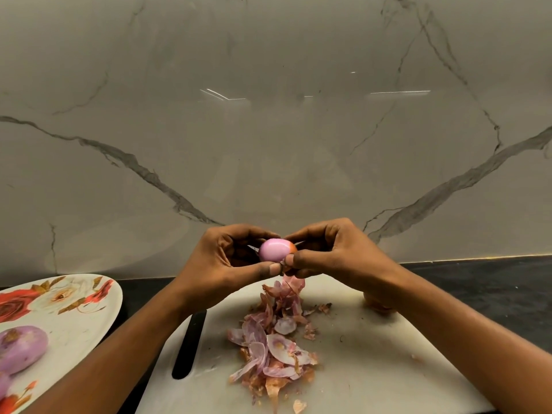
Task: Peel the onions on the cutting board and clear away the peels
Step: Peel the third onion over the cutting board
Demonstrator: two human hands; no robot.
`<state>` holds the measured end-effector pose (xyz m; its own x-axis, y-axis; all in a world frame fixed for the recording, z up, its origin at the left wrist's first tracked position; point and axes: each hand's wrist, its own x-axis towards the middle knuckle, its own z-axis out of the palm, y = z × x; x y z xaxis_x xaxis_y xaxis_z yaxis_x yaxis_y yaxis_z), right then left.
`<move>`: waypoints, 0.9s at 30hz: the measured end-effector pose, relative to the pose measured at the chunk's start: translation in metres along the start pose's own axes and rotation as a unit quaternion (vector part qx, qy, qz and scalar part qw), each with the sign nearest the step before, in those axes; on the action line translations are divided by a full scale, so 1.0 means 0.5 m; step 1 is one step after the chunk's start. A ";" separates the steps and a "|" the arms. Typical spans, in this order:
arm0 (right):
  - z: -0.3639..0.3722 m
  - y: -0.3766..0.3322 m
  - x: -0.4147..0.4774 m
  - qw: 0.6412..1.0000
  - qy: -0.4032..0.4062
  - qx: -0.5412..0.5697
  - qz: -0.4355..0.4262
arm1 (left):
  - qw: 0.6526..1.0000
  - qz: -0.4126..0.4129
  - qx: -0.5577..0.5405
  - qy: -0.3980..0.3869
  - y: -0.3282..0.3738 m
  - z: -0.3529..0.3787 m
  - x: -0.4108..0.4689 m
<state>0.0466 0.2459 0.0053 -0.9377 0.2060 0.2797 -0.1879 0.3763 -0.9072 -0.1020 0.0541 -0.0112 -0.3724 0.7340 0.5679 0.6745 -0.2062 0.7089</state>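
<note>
A: Why hold the onion [273,249] above the cutting board's [388,360] far edge?
B: Probably so skin drops on the one heap of peels [274,342] — your left hand [233,258] curls round it, your right hand [337,255] pinches a hanging strip of skin [294,282].
A: The count?
B: One held, two peeled onions [21,348] on the plate [74,330], a fourth onion [377,306] half-hidden behind your right wrist — four

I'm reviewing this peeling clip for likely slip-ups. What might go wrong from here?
The onion is glossy and held only by fingers of the left hand while the right hand pinches a peel strip; a hard tug might drop it into the peel pile. The pile spreads toward the cutting board's near edge, so scraps may spill off when cleared. A second onion, half hidden behind the right wrist, might get knocked.
</note>
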 end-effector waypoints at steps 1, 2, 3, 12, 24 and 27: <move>0.000 0.002 0.001 1.000 0.005 -0.002 -0.001 | 1.000 0.004 0.002 0.002 0.000 0.000 0.000; 0.000 0.002 0.001 1.000 0.009 -0.003 -0.005 | 1.000 0.009 0.001 0.004 0.001 0.000 0.001; 0.000 0.003 0.002 1.000 0.014 -0.005 -0.007 | 1.000 0.012 0.000 0.005 0.001 0.000 0.001; -0.004 0.000 -0.001 1.000 0.020 -0.004 -0.010 | 0.999 -0.019 -0.044 0.005 0.006 -0.003 0.001; -0.018 0.002 0.010 0.998 0.065 -0.006 -0.003 | 0.994 -0.043 -0.081 0.064 0.003 -0.005 0.002; -0.025 -0.001 0.009 0.997 0.061 -0.046 -0.012 | 0.992 -0.048 -0.092 0.073 0.003 -0.007 0.004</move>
<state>0.0462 0.2580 0.0110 -0.8901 0.3019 0.3416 -0.1768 0.4621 -0.8690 -0.1036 0.0528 -0.0076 -0.5270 0.6572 0.5388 0.5086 -0.2641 0.8195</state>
